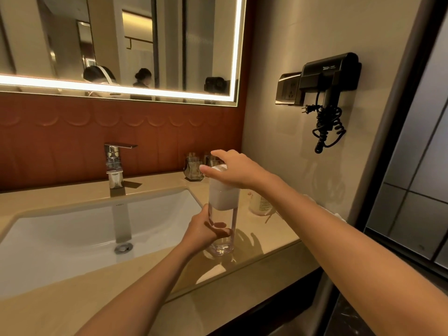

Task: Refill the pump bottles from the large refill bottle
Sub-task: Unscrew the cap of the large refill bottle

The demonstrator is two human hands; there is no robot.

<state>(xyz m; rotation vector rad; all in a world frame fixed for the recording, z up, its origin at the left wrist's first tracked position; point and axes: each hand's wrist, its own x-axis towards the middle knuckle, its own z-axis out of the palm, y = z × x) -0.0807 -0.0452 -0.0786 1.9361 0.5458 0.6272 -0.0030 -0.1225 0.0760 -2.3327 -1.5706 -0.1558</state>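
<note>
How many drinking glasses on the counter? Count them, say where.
2: left glass by the back wall; right glass beside it, partly behind the right hand. Others may be hidden.

**Bathroom vanity: fixtures and finishes**

Edge-lit mirror above rust-brown tiled wall. Beige worktop holds white basin and chrome tap. Side wall bears black hair dryer beside a socket. Dark-framed glass panel at right.

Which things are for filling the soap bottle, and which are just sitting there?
For the job: pump bottle, its white top, left hand gripping it, right hand on the top, labelled bottle behind the arm (maybe the refill).
Just sitting: glass tumblers, tap, sink, hair dryer on the wall.
</note>
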